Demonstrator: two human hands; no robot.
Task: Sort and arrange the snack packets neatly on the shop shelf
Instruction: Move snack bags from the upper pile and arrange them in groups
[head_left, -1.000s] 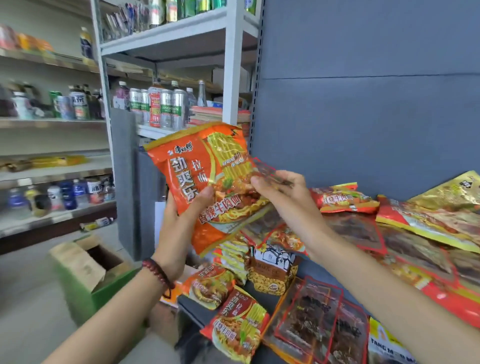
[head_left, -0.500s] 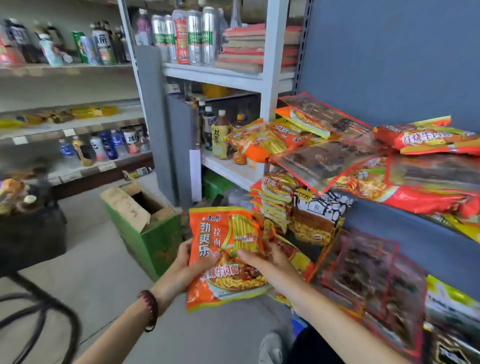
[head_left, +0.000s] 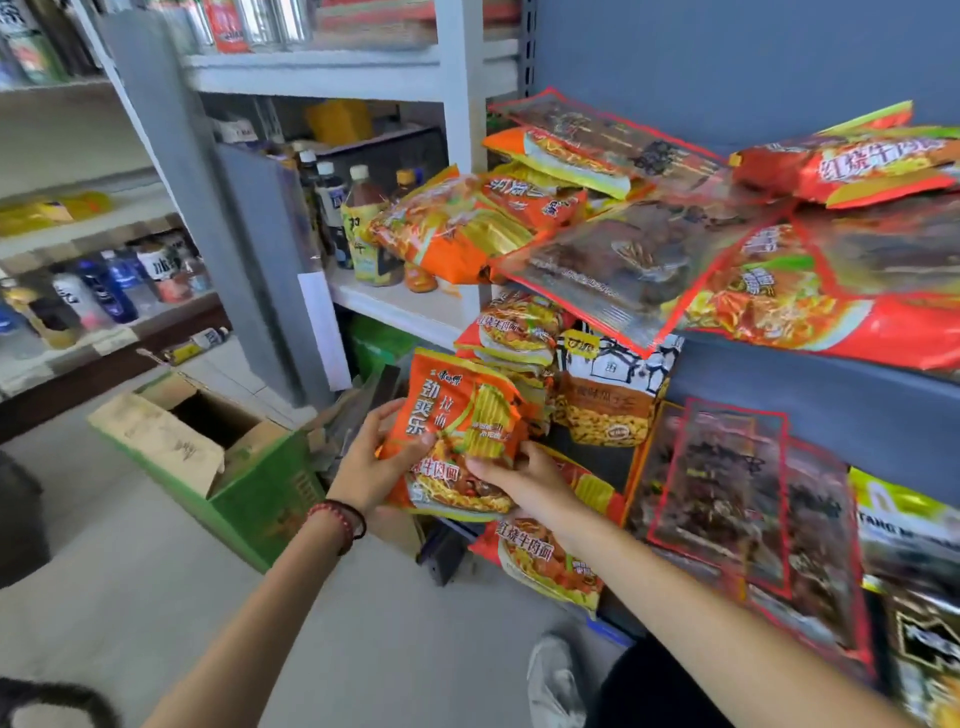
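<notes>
Holding one orange noodle packet (head_left: 462, 415) upright, two hands meet near the left end of the display, below the grey shelf board (head_left: 810, 405) and just in front of a stack of similar noodle packets (head_left: 514, 332); the left hand (head_left: 371, 467) grasps the packet's left edge, thumb across the front; the right hand (head_left: 524, 480) pinches its lower right part. The packet is glossy and crinkled, with pale Chinese characters, a yellow-green striped panel and a pictured bowl of noodles. One beaded bracelet (head_left: 337, 522) circles the left wrist. One more noodle packet (head_left: 545, 561) lies under the right wrist; one white-and-orange snack bag (head_left: 608, 400) stands to the right; at least two clear red-edged packets (head_left: 722, 493) lean farther right. One green cardboard box (head_left: 208, 457) sits open on the floor, left.
</notes>
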